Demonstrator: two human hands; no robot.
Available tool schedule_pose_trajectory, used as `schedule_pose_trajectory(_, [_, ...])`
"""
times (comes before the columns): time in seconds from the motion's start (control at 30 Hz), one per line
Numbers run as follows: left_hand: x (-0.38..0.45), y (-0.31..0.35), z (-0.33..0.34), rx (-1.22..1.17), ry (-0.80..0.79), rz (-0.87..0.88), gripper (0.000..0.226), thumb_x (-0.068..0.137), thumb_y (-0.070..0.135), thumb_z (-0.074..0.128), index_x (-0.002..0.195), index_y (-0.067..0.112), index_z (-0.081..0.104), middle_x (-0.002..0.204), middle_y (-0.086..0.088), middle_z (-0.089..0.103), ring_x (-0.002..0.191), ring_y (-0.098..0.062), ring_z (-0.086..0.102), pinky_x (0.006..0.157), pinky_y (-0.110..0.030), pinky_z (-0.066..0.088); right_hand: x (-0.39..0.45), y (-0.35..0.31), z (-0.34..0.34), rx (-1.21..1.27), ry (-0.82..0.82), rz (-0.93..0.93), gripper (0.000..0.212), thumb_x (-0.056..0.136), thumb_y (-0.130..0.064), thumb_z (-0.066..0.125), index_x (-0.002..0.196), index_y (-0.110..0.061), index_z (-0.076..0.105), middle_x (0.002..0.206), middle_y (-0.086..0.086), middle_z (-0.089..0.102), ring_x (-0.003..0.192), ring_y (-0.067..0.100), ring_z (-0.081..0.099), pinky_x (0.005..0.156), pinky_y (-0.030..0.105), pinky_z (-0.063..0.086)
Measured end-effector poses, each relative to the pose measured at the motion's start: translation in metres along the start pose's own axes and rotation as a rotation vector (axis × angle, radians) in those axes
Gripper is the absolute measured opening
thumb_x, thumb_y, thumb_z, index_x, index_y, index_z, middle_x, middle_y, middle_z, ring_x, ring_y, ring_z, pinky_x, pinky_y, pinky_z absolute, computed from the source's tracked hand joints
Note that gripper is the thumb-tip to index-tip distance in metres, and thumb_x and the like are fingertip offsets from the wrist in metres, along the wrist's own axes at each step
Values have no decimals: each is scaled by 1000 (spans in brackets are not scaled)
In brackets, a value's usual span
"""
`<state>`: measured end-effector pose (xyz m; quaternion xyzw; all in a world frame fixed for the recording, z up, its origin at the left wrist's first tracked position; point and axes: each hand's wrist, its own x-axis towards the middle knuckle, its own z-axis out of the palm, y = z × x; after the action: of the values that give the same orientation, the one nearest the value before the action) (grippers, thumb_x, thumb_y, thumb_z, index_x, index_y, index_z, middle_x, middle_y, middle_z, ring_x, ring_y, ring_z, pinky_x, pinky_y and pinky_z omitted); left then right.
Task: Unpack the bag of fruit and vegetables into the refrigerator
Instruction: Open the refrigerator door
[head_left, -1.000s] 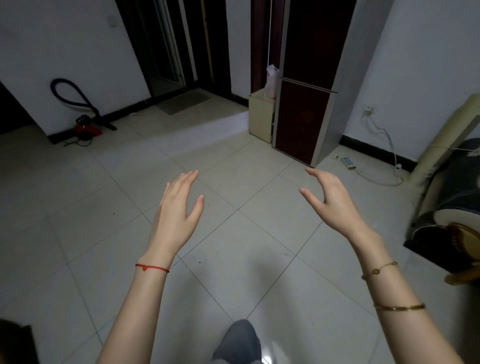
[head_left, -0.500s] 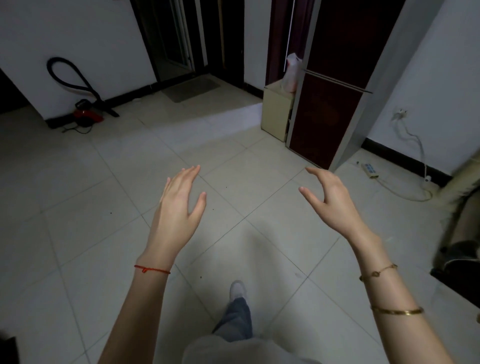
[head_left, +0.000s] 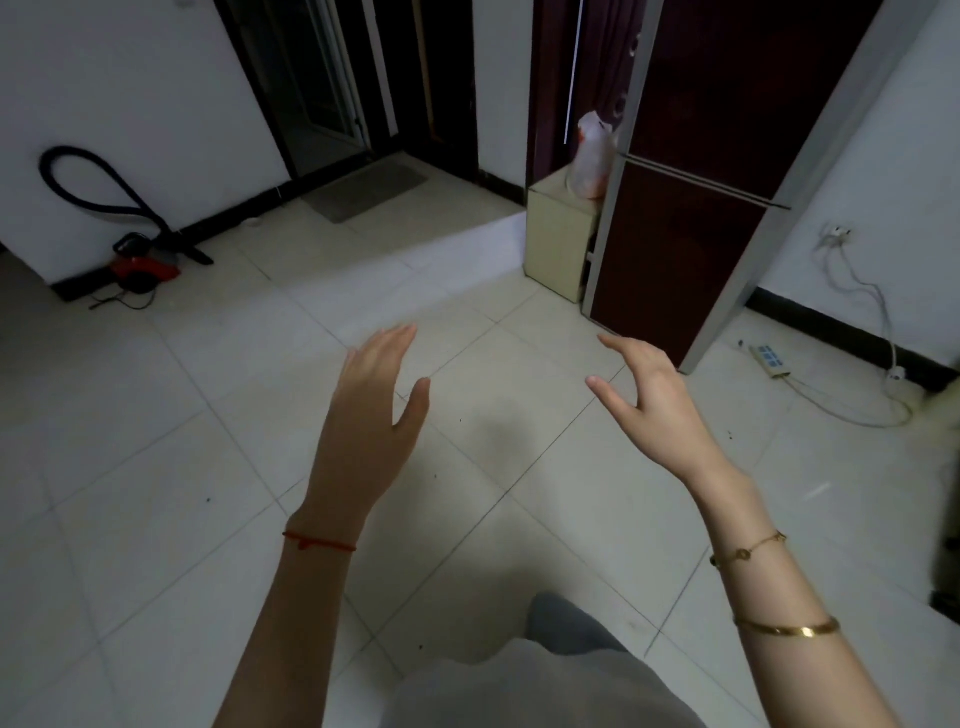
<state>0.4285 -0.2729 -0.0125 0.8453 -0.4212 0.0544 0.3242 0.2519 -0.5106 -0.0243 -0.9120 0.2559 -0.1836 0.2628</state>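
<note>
Bag (head_left: 592, 158): upright on small cabinet (head_left: 558, 244), touching refrigerator (head_left: 691, 208), at 1 o'clock from both hands, well apart. Right hand (head_left: 654, 410) nearer; left hand (head_left: 371, 415) farther. Both grips empty, fingers relaxed, spread.

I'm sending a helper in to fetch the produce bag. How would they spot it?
Find the tall dark red refrigerator. Against its left side stands a low cream cabinet; the bag sits on top, the only translucent plastic thing there, showing orange inside.
</note>
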Motion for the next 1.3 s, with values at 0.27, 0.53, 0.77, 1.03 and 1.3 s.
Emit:
schedule_pose_trajectory(0.27, [124,-54,46,-8,-9,-30,52,104,31,44,152,14,37,157,-3,40,149,-18,30,126,-41,17,137,41,37,12,-22,13,55,97,-38,53,146,-15,41,146,1,47,138,14,36,108,20,23])
schedule_pose_trajectory(0.53, [299,-86,80,-45,-32,-65,52,106,27,45,156,20,31,161,4,33,152,-10,20,126,-34,9,322,75,41,65,-5,19,53,97,-37,54,144,-15,43,144,2,49,137,17,39,111,26,30])
schedule_pose_trajectory(0.77, [432,-110,113,-90,-41,-107,54,105,30,44,156,25,29,162,8,29,152,-8,15,125,-31,7,451,104,31,45,24,40,52,97,-37,55,143,-16,44,142,1,51,135,15,40,106,22,29])
schedule_pose_trajectory(1.03, [572,-147,180,-140,-113,8,51,104,30,47,152,16,37,157,-4,41,148,-20,32,124,-46,21,553,157,47,18,75,148,54,96,-40,53,143,-16,44,142,2,51,136,15,40,110,27,32])
schedule_pose_trajectory(1.3, [744,-187,242,-162,-152,143,50,97,13,61,145,6,47,146,-15,53,137,-31,48,110,-59,40,690,194,66,-8,161,268,51,95,-34,57,141,-14,46,139,4,53,133,17,43,106,21,30])
